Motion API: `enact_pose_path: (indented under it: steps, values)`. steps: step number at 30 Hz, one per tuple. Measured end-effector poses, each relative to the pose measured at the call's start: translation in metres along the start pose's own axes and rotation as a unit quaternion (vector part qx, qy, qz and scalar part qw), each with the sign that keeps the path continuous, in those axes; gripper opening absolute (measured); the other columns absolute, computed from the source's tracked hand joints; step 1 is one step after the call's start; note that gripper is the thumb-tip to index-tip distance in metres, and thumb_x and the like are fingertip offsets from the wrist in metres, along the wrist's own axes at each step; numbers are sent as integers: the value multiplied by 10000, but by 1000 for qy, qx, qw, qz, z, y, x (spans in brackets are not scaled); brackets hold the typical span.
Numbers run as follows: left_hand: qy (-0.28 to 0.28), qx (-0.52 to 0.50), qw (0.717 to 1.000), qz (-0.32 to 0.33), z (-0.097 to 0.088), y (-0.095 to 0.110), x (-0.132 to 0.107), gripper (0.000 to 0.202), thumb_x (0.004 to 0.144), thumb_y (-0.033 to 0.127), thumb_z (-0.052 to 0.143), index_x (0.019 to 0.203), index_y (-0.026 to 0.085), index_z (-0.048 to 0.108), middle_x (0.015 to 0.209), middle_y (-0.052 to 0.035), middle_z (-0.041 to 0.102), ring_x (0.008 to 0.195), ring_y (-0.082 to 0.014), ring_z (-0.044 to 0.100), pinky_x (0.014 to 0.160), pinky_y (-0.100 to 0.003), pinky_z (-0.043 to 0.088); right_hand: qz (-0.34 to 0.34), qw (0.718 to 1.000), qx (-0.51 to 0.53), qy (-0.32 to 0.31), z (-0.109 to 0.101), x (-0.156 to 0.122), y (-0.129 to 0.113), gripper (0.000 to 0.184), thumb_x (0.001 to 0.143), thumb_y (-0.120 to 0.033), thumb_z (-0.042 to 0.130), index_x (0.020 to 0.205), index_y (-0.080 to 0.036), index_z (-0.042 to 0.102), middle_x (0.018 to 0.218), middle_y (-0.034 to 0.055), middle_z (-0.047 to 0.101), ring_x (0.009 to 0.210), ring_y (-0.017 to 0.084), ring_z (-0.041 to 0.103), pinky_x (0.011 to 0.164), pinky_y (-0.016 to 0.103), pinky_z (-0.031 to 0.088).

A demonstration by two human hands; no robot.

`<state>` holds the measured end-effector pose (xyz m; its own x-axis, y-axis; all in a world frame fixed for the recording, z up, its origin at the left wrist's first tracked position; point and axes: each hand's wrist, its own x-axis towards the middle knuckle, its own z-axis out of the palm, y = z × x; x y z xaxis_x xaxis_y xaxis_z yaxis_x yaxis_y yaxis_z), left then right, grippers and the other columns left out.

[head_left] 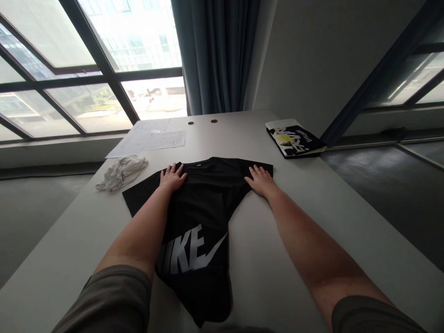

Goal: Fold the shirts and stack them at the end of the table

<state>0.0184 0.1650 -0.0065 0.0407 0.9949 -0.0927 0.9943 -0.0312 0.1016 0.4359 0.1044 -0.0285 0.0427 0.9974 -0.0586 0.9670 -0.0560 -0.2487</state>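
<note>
My left hand and right hand are, in the head view, lying flat and well apart, clamping nothing; they are resting on the black T-shirt, either side of its collar; it is lying on the white table; for smoothing well, I judge, both should be pressing evenly, leaving the collar straight.

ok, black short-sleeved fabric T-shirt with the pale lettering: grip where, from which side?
Probably the shoulders beside the collar, pinched from above at the far edge: the black T-shirt lies spread there, collar facing away. Left hand rests near one shoulder, right hand on the opposite sleeve.
</note>
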Motion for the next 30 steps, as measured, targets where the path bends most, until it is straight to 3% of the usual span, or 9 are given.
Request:
enact_pose_path:
  steps: [5, 8, 11, 13, 16, 18, 20, 25, 30]
  values:
    - [13, 2, 1000, 7, 1, -1, 2, 752, 984, 716, 248, 1661, 389, 248, 1762, -15, 144, 1631, -323, 99, 1302, -621, 131, 65, 997, 21, 23, 5, 12, 29, 836, 1005, -607, 377, 1659, -96, 283, 1728, 206, 146, 1600, 382, 152, 1283, 600, 133]
    - [22, -3, 1000, 16, 1, -1, -1, 732, 993, 696, 270, 1654, 381, 281, 1757, -20, 173, 1628, -321, 118, 1305, -599, 143, 91, 996, 13, 22, 4, 13, 31, 873, 998, -612, 396, 1659, -57, 262, 1723, 229, 129, 1602, 385, 137, 1281, 608, 119]
    - [73, 0, 997, 20, 1, 1, -6, 667, 1009, 631, 311, 1607, 355, 412, 1728, -29, 275, 1601, -322, 209, 1298, -535, 217, 113, 993, -3, 26, -1, 9, 23, 862, 1004, -594, 408, 1648, -35, 283, 1713, 249, 148, 1597, 397, 152, 1277, 622, 100]
    - [120, 9, 993, -2, 0, 2, -11, 619, 1018, 569, 321, 1548, 315, 514, 1668, -59, 391, 1533, -327, 339, 1256, -505, 305, 103, 993, -16, 55, -4, 3, 13, 831, 1003, -546, 442, 1626, -9, 324, 1696, 277, 194, 1590, 410, 168, 1280, 611, 98]
    - [148, 14, 988, -45, -1, 5, -13, 594, 1018, 521, 321, 1489, 274, 586, 1557, -100, 518, 1403, -329, 480, 1168, -493, 406, 1, 994, -25, 104, -5, -8, -11, 757, 1007, -469, 453, 1612, -21, 362, 1694, 249, 239, 1597, 377, 166, 1297, 540, 125]
    - [138, 12, 989, -48, -1, 5, -12, 603, 1013, 528, 326, 1503, 277, 573, 1552, -96, 527, 1404, -329, 477, 1162, -490, 410, -85, 992, -12, 91, -2, -13, -27, 716, 1032, -464, 396, 1629, -70, 352, 1698, 191, 276, 1596, 321, 202, 1305, 486, 159]
    - [118, 8, 992, -41, 0, 4, -8, 632, 1008, 550, 322, 1547, 285, 519, 1601, -79, 482, 1455, -322, 431, 1195, -488, 381, -127, 991, -3, 49, 2, -15, -38, 705, 1049, -502, 352, 1644, -123, 339, 1703, 141, 288, 1589, 287, 240, 1308, 468, 174]
    - [46, 2, 999, -25, 1, -10, 6, 729, 1011, 620, 249, 1655, 283, 313, 1737, -35, 253, 1604, -281, 212, 1310, -513, 204, -49, 998, -23, 7, 4, -1, -35, 740, 1048, -579, 353, 1664, -174, 302, 1735, 111, 195, 1606, 303, 176, 1307, 521, 136]
    - [-18, 20, 998, 58, -6, -26, 13, 739, 1023, 617, 258, 1679, 277, 225, 1762, -15, 135, 1637, -253, 79, 1332, -516, 119, -13, 1000, -18, -3, -2, 8, -25, 761, 1050, -595, 310, 1676, -164, 267, 1744, 104, 148, 1615, 297, 136, 1309, 530, 101]
